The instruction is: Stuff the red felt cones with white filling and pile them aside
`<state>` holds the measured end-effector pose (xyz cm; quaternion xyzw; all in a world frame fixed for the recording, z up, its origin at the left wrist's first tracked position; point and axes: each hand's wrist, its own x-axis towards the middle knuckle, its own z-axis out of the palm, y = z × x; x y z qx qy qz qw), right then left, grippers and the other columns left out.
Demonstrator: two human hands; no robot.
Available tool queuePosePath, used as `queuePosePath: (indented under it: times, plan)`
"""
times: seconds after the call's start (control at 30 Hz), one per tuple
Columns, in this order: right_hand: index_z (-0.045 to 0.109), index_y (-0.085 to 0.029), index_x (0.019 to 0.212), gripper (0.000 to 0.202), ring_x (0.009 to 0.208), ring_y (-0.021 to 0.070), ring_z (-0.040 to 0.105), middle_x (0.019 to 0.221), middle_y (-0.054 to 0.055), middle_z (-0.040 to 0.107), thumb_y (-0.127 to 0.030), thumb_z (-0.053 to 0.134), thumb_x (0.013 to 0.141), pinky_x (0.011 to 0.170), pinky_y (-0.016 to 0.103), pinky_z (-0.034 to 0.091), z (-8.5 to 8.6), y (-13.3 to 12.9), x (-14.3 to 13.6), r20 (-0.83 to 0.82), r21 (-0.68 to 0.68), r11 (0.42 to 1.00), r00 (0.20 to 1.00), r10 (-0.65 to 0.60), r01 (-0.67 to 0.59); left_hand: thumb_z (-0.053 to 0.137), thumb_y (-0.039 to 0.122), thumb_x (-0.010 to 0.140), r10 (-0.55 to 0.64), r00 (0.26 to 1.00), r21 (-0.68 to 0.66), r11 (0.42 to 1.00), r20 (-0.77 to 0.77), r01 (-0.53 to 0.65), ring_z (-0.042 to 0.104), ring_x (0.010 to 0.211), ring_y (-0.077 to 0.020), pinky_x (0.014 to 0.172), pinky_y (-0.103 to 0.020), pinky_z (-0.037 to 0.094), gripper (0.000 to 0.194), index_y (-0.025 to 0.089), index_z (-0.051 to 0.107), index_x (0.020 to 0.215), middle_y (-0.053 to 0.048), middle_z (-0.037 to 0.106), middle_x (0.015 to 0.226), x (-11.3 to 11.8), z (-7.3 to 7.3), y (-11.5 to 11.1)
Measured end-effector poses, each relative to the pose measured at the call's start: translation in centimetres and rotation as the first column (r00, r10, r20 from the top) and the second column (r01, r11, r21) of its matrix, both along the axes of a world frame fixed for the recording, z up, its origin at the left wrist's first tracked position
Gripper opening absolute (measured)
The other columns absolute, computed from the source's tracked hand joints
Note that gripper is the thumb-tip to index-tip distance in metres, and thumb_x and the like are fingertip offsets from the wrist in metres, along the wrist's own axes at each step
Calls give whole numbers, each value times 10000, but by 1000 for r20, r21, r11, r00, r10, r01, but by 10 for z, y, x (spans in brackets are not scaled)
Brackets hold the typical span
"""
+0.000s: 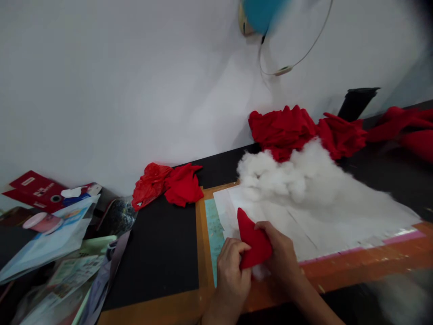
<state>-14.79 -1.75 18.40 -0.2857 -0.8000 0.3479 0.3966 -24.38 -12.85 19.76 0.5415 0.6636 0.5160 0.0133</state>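
Both hands, left hand (232, 266) and right hand (282, 257), grip a small red fabric cone (252, 243) near the front edge of the dark surface (162, 243). White stuffing (297, 176) lies just behind on paper sheets (338, 225); red fabric pieces (287, 126) line the white wall (118, 90).

Stuffing (304, 176) on paper sheets (338, 225), cloth pile (284, 128) behind.

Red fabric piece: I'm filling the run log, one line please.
red fabric piece | left hand, right hand gripping it | white stuffing behind
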Motion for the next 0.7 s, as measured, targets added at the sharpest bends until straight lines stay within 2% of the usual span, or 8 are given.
queuePosePath:
  times: [0.07,0.17,0.23,0.3,0.4,0.53,0.6,0.7]
  plan:
    - [581,-206,989,330,753,196,681,904,50,712,-129,459,692,640,270,514,0,0,-1,8,-20,1000,1000,1,-1,483,8,761,51,996,-24,998,78,-50,580,794,-167,719,-279,477,281,214,573,929,-20,603,847,0,-2,-1]
    - [553,-203,1093,411,886,207,684,1022,72,701,-130,479,696,749,298,540,5,-1,-1,-19,-91,991,995,94,-96,586,69,722,160,945,-102,985,285,-136,599,864,-182,761,-298,493,420,217,521,1110,-52,607,1024,-1,-1,0]
    - [532,-202,1148,443,951,205,669,1080,83,682,-136,497,711,810,308,539,8,-3,-1,-58,-132,976,984,169,-175,641,125,705,187,896,-159,978,402,-133,615,897,-197,767,-306,504,501,206,481,1172,-80,608,1108,-4,2,2]
    - [519,-203,1178,467,985,202,655,1109,89,665,-135,501,716,852,318,530,9,-8,0,-98,-161,963,975,201,-215,623,144,719,192,870,-193,975,454,-115,628,907,-211,769,-313,505,452,190,495,1150,-86,633,1087,-7,5,4]
    - [540,-202,1113,427,909,192,660,1036,74,669,-129,488,695,802,302,538,9,-14,-1,-140,-224,956,977,162,-191,567,114,735,213,881,-203,970,421,-138,636,834,-206,720,-296,493,313,182,553,1040,-57,667,951,-11,9,6]
    - [568,-202,990,353,823,186,642,937,48,669,-140,472,656,716,263,525,13,-17,-2,-194,-283,949,977,84,-138,514,84,759,82,966,-71,995,246,-66,620,845,-202,751,-300,481,233,193,609,942,-49,657,916,-10,7,5]
    - [581,-204,919,284,770,182,630,868,32,669,-138,466,668,677,250,510,15,-15,-1,-189,-271,951,977,97,-147,483,76,777,24,982,-30,999,188,-19,615,875,-204,771,-307,481,275,199,619,983,-58,651,946,-8,5,4]
    - [579,-211,848,220,686,171,610,779,11,653,-110,471,686,603,235,479,10,-13,0,-150,-181,975,983,101,-128,478,77,788,16,986,-45,999,166,-9,605,839,-193,735,-293,476,251,198,618,958,-53,637,911,-7,1,1]
